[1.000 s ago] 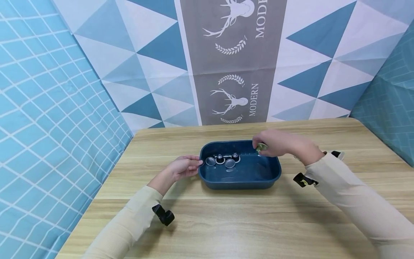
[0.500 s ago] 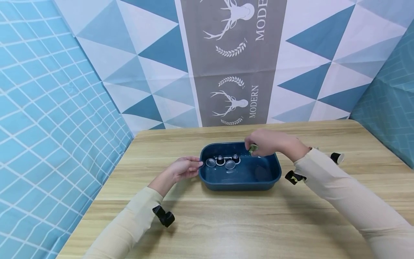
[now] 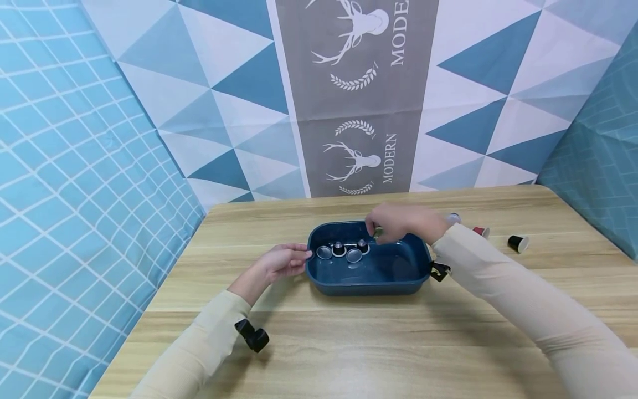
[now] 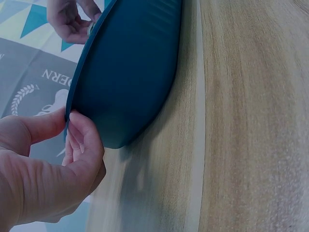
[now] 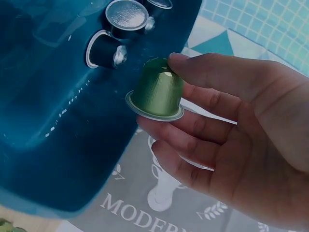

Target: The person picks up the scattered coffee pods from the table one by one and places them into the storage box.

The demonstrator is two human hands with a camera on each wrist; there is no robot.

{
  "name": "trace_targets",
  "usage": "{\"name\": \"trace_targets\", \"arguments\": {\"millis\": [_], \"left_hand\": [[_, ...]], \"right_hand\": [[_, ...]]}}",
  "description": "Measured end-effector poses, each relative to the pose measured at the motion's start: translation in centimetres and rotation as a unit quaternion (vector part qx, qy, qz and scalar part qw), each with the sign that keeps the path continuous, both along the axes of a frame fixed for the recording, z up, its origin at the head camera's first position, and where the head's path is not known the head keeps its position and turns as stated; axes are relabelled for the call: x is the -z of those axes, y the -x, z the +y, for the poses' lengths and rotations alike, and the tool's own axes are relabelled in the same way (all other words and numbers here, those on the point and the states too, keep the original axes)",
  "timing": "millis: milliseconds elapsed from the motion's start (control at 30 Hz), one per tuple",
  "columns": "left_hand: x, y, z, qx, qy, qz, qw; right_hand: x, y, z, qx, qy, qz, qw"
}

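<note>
A dark blue plastic tub [image 3: 369,289] sits on the wooden table. Its left rim is pinched between thumb and fingers of my left hand [image 3: 285,261], as the left wrist view shows closely. Over the tub's back rim, my right hand [image 3: 394,223] holds a green coffee capsule [image 5: 159,92], its flanged lid side facing down. Inside the tub, at the left, lie several dark coffee capsules [image 5: 104,50]; some lie on their sides and some show a silver lid [image 5: 126,14].
To the right of the tub on the table [image 3: 349,343] lie a black capsule [image 3: 518,243], a red capsule [image 3: 481,231] and a silvery capsule [image 3: 453,218] partly behind the right forearm. A patterned cloth [image 3: 249,111] hangs behind the table's far edge.
My right hand has moved left along the tub's back rim with the green coffee capsule, closer to the dark capsules. Capsules behind the right sleeve have come into view. The left hand stays put.
</note>
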State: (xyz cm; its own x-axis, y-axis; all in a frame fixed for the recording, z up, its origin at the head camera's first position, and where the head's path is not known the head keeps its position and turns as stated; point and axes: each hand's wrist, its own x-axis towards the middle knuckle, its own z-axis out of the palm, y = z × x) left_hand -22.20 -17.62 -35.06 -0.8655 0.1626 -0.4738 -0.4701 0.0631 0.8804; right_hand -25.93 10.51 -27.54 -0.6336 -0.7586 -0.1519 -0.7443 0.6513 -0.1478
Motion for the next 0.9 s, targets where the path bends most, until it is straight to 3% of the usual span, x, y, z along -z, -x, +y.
{"name": "trace_targets", "arguments": {"millis": [400, 900], "left_hand": [[0.3, -0.1, -0.2, 0.009, -0.006, 0.006, 0.9999], [0.1, 0.0, -0.1, 0.008, -0.011, 0.005, 0.9999]], "right_hand": [[1.4, 1.0, -1.9, 0.029, -0.059, -0.013, 0.998], [2.1, 1.1, -3.2, 0.042, -0.086, 0.016, 0.995]]}}
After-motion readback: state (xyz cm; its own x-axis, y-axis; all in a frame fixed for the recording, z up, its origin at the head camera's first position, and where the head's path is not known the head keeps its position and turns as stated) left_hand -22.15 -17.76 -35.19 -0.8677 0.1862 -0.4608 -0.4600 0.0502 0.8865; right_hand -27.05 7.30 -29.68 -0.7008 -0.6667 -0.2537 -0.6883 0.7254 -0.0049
